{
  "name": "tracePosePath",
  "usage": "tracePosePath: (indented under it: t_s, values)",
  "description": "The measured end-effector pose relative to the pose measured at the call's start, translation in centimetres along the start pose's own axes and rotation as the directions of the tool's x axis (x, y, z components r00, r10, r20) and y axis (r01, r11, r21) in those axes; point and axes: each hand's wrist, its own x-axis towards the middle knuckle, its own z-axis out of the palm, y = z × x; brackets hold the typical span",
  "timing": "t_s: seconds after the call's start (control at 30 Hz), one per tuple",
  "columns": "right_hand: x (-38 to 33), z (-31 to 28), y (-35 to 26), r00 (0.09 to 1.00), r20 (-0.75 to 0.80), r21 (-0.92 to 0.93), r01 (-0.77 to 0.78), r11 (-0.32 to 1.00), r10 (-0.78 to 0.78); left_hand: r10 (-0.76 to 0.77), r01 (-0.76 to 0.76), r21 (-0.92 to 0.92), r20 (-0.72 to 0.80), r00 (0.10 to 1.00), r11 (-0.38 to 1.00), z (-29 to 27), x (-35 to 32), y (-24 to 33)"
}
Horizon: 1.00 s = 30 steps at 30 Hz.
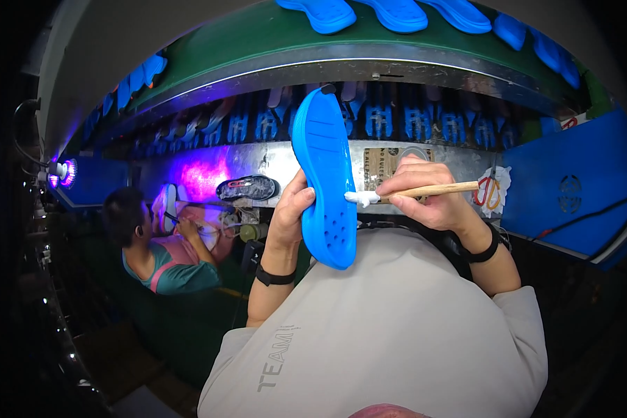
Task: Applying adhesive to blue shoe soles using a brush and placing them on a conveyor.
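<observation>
The left hand (290,212) grasped a blue shoe sole (324,174) by its left edge, in the air before the person's chest. Its long axis stood nearly upright, one narrower end pointing up, the wider end down. The right hand (425,195) was clenched on a wooden brush (414,192), lying almost level, its white tip touching the sole's right edge. Other blue soles (397,14) lay on the green conveyor (258,35) above.

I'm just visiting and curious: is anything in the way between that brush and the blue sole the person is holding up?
Nothing visible. The left hand holds the blue sole upright by its edge, and the right hand holds the wooden brush level. Its white tip already rests on the sole's right edge, with no other thing between them.
</observation>
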Motion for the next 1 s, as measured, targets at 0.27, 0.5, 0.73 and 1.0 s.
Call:
tracePosePath:
  t_s: [0.27,0.5,0.73,1.0]
  values:
    - [0.0,1.5,-0.4,0.997,-0.043,0.192,-0.051,0.980,0.060,-0.075,0.039,-0.327,-0.100,0.992,0.944,-1.2,-0.7,-0.9]
    - [-0.3,1.4,-1.2,0.993,-0.111,0.376,0.011,0.927,0.033,0.069,0.206,-0.807,0.291,0.954,0.553,-1.9,-0.6,-0.4]
    - [-0.9,1.8,-0.7,0.990,-0.139,0.397,0.026,0.918,0.032,0.227,0.120,-0.871,0.253,0.940,0.476,-2.9,0.2,-1.7]
    - [-2.4,1.4,-0.4,0.964,-0.215,0.395,-0.059,0.917,0.155,0.179,-0.020,-0.693,0.159,0.971,0.721,-2.0,0.7,2.1]
